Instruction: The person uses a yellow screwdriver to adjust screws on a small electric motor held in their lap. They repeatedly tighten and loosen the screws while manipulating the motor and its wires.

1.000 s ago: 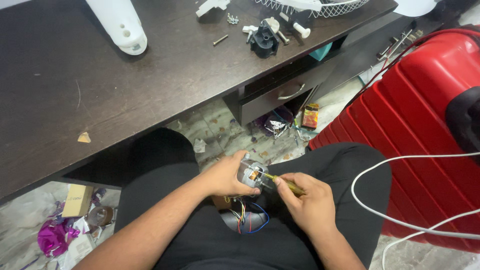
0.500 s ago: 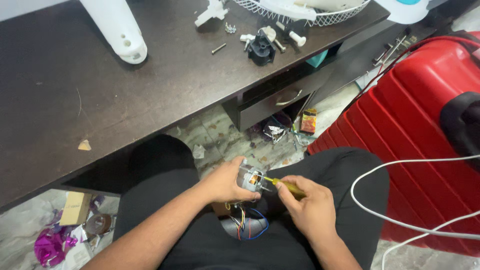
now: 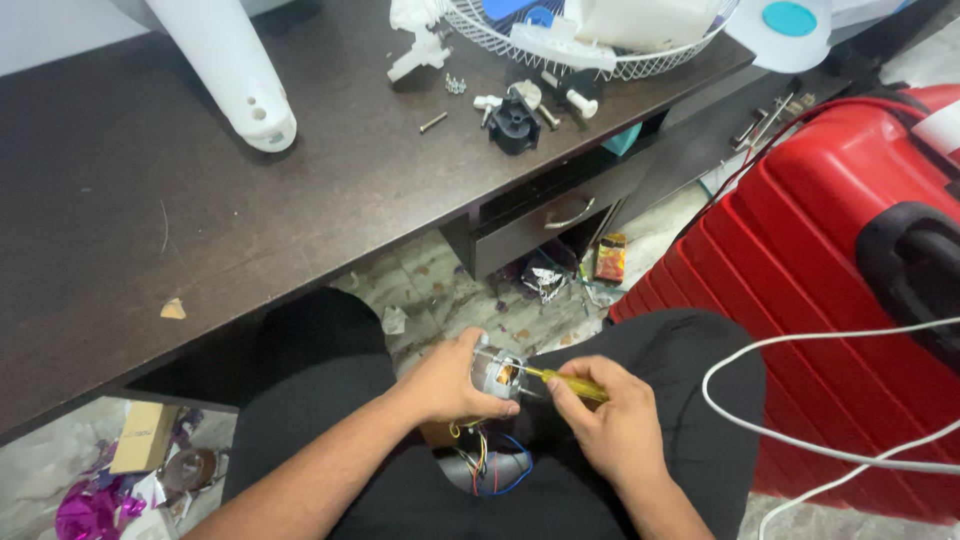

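Head view | left hand (image 3: 445, 380) is clamping small electric motor (image 3: 497, 372) over lap; right hand (image 3: 610, 420) is gripping yellow-handled screwdriver (image 3: 570, 384), tip at casing | risk: tip slipping into palm or nicking coloured wires (image 3: 490, 465)

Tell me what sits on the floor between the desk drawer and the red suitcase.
In the head view, between the desk drawer and the red suitcase lie a small orange and dark packet standing on the tiled floor and a crumpled dark wrapper beside it.
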